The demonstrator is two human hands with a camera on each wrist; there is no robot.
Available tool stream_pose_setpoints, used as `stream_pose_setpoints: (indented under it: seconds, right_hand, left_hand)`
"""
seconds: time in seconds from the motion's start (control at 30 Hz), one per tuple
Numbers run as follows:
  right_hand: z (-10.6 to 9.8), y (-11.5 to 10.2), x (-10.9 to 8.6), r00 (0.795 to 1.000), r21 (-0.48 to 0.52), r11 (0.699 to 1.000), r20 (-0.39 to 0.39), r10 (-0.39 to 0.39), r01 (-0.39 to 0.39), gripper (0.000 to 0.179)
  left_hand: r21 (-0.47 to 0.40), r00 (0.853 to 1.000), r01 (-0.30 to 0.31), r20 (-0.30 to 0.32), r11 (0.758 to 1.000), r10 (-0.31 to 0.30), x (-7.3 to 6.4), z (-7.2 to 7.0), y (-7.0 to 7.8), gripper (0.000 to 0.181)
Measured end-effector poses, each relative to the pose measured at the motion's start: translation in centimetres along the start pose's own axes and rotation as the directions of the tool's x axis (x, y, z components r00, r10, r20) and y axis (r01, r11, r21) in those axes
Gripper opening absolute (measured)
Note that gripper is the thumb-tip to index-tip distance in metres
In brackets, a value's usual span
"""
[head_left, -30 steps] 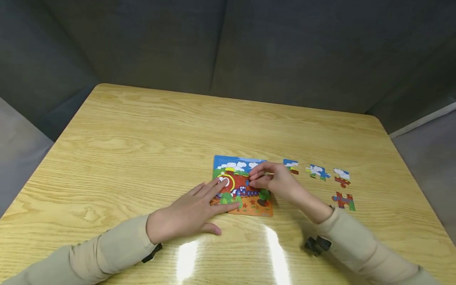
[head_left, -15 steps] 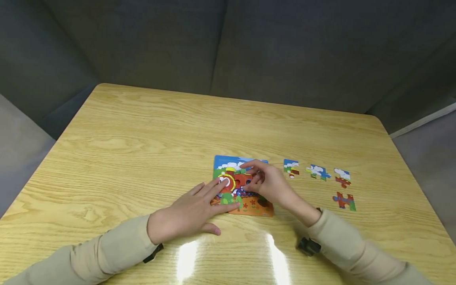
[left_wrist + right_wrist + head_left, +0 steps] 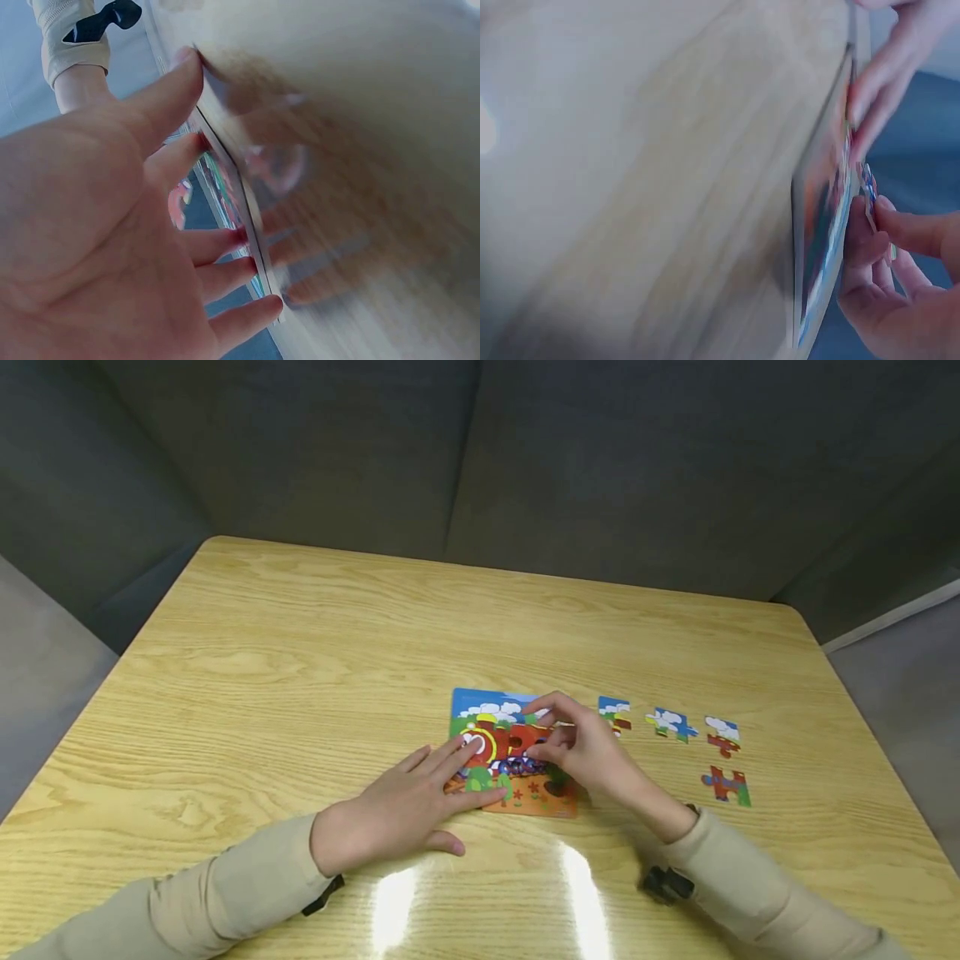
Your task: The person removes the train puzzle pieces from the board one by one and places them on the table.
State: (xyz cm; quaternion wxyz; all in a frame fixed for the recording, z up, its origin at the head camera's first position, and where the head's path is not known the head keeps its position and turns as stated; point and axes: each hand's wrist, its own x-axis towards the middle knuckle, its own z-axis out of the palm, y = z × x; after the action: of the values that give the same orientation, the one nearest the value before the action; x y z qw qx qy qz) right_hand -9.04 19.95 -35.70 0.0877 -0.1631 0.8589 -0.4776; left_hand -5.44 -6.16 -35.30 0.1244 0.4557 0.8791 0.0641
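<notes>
The right grip [image 3: 588,750] pinched a piece [image 3: 868,184] just above the right part of the puzzle [image 3: 506,739] on the worktop [image 3: 337,643], while the left grip [image 3: 401,806] rested spread across the puzzle's left part and four loose pieces [image 3: 670,724] lay farther right.

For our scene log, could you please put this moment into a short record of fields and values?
Left hand: fingers spread, resting on the left part of the puzzle board
Right hand: pinches a puzzle piece over the board's right part
Board picture: red train, white clouds, orange ground
Loose pieces: four, right of the puzzle board
Surface: wood-grain table
Sleeves: beige
</notes>
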Motion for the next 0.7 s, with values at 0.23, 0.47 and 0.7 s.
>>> stream_pose_setpoints:
  seconds: [0.23, 0.47, 0.7]
  right_hand:
    - [-5.4, 1.6, -2.3, 0.996, -0.03, 0.996, -0.025, 0.085, -0.086, 0.038]
    - [-10.7, 4.5, -5.6, 0.985, -0.206, 0.964, -0.064, 0.161, -0.171, 0.038]
    - [-11.7, 6.2, -7.6, 0.977, -0.358, 0.909, -0.078, 0.197, -0.212, 0.037]
  left_hand:
    - [0.027, 1.0, -0.002, -0.001, 1.0, 0.002, 0.0, 0.1, 0.0, 0.07]
    - [0.033, 1.0, -0.006, -0.01, 0.999, 0.007, 0.0, 0.2, 0.0, 0.07]
    - [0.027, 1.0, -0.01, -0.015, 1.0, 0.01, 0.1, 0.2, -0.1, 0.07]
